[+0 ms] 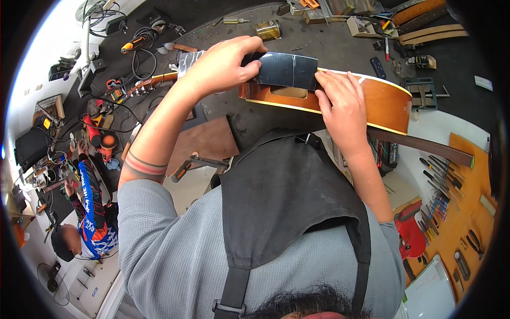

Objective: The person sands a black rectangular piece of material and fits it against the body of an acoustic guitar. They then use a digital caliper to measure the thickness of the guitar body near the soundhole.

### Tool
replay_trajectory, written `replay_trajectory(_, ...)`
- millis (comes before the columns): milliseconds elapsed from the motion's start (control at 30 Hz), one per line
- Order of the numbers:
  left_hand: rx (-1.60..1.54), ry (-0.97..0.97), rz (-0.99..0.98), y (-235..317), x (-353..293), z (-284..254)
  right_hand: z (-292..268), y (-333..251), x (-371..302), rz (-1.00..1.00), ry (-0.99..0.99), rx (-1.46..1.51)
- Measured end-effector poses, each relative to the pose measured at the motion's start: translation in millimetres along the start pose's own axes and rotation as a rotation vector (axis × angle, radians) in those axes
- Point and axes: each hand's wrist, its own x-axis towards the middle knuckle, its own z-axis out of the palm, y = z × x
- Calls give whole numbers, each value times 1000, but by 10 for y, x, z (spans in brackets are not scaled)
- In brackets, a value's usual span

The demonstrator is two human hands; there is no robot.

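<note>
An acoustic guitar [387, 103] lies on the bench with its orange-brown side facing up toward me; an oblong cutout [289, 92] shows in that side. Over the side, just beyond the cutout, lies a glossy black curved sheet [291, 70] with a pale line across it. My left hand [226, 61] pinches the sheet's left end between thumb and fingers. At the sheet's right end, my right hand [342, 103] rests with fingers stretched flat against its edge and the guitar's side. Part of the guitar near my left hand is hidden.
Beyond the guitar stand a jar [268, 30] and a box of small tools [369, 26]. A bench vise [422, 93] is at the right. Files and pliers hang on a wooden board [451, 212]. Cables [141, 48] lie at the left, where another person [90, 212] works.
</note>
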Motion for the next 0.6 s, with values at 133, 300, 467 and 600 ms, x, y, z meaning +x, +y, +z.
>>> replay_trajectory(133,-33,16,-140,52,50,0,11,-6,-32,-26,13,-26)
replay_trajectory(300,-49,57,-233,122,59,28,18,-15,-62,-38,25,-32)
replay_trajectory(467,-101,55,-295,137,54,36,9,-33,-90,-34,26,-11)
replay_trajectory(600,-138,44,-319,157,39,-4,-33,-66,-116,-18,32,8)
